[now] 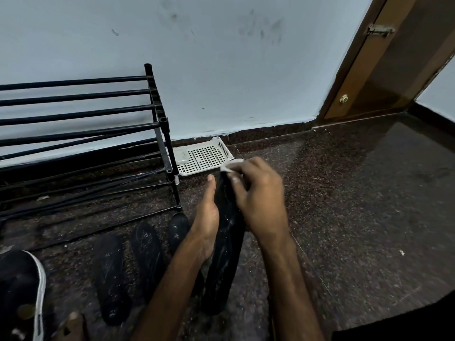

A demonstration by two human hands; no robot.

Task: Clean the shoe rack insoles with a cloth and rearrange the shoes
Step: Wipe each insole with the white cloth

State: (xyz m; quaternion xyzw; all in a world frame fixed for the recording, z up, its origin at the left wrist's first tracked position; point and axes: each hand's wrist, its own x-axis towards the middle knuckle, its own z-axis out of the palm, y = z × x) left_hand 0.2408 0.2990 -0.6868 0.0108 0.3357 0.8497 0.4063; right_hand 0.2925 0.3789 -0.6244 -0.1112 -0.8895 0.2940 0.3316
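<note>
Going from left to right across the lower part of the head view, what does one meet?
Black shoe, first lying insole, second lying insole, third lying insole, left hand, held insole, right hand pinching the cloth.

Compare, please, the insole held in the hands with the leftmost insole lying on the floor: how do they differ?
The held insole is gripped by the left hand; the leftmost insole lies flat on the floor, with no hand on it. The right hand presses a white cloth on the held insole's far end; no cloth touches the leftmost insole. Both are black with pale scuff marks.
</note>
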